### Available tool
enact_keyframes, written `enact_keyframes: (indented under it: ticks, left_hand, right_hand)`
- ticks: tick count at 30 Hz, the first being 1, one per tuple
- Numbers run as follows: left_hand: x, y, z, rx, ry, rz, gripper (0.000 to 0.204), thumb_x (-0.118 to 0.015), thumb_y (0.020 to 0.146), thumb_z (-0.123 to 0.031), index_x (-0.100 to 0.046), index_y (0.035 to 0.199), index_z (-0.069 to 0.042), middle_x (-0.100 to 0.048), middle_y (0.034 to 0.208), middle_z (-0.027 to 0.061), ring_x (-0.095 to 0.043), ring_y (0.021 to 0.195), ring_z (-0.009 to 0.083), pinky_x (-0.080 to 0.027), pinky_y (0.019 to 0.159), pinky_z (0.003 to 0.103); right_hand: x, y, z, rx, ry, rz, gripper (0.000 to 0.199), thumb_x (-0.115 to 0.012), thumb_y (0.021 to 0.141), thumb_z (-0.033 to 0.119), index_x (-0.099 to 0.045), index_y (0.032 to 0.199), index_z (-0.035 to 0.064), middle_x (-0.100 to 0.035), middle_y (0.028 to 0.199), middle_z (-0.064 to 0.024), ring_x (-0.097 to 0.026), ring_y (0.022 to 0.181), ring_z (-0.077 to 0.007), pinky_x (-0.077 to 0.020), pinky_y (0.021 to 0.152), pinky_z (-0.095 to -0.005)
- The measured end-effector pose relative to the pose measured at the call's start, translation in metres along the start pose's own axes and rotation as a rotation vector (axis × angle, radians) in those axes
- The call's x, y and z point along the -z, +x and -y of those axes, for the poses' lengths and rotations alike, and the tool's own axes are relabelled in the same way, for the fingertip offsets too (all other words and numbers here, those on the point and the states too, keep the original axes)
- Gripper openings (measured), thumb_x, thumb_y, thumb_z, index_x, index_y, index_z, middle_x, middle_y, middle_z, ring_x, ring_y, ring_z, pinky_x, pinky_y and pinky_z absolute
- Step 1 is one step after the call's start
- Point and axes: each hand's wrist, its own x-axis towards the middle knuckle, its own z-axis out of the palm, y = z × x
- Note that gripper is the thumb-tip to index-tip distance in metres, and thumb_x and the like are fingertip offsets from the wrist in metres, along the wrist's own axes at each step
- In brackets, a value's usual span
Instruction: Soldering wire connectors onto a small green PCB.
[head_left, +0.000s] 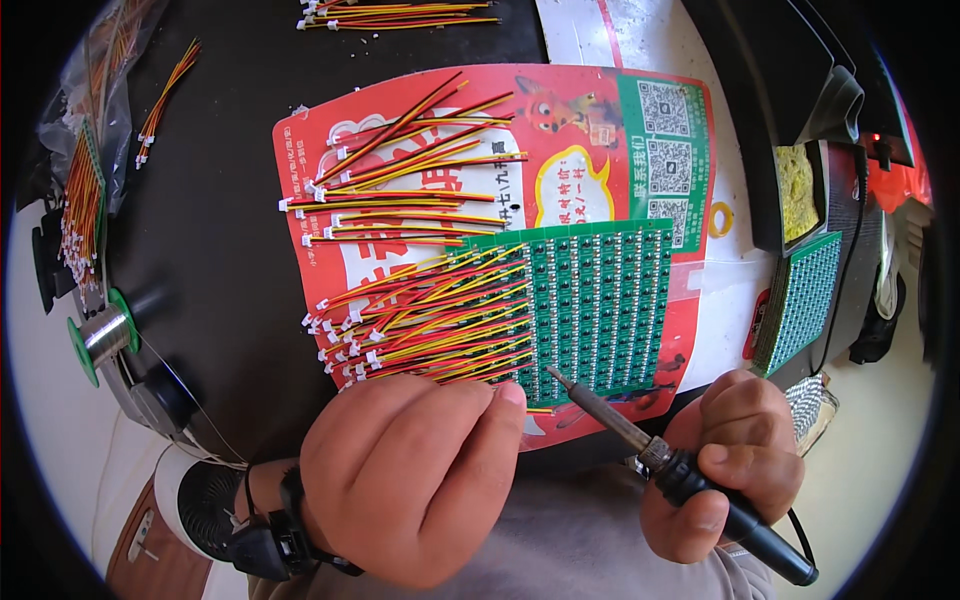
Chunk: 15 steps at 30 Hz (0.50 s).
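The board [600, 310] lies on the red sheet [400, 100], ahead of both hands and between them. The right hand [735, 460] grasps the iron [678, 478] firmly by its handle, with fingers closed around it. The iron's long axis runs slantwise, from lower right to upper left, and its tip is over the near-left part of the board. The left hand [410, 470] is nearer to this tip, with fingertips just beside it. Its fingers are curled, but I cannot tell whether they pinch one of the wires [450, 330], which lie crosswise over the board's left side.
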Motion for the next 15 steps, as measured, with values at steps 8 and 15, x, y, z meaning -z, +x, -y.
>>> enact_keyframes:
  ticks: [8, 15]
  left_hand:
    - [-0.0037, -0.006, 0.0055, -0.052, 0.05, -0.001, 0.025, -0.07, 0.072, -0.003, -0.07, 0.095, 0.007, -0.061, 0.08, 0.0103, -0.059, 0.065, 0.0222, -0.05, 0.052, 0.03]
    - [-0.0015, -0.0024, -0.0009, 0.072, -0.041, 0.05, 0.032, -0.072, 0.067, 0.01, -0.07, 0.099, 0.008, -0.063, 0.077, 0.0127, -0.059, 0.061, 0.025, -0.049, 0.054, 0.035]
  right_hand:
    - [0.005, 0.0051, 0.0023, -0.025, 0.013, 0.122, 0.027, -0.062, 0.087, 0.028, -0.052, 0.087, 0.0026, -0.039, 0.061, -0.0014, -0.036, 0.052, -0.0118, -0.0234, 0.047, -0.0301]
    - [0.0028, 0.0062, 0.0018, -0.026, 0.012, 0.127, 0.026, -0.062, 0.087, 0.027, -0.051, 0.086, 0.0028, -0.039, 0.062, -0.0018, -0.036, 0.051, -0.012, -0.0228, 0.046, -0.0303]
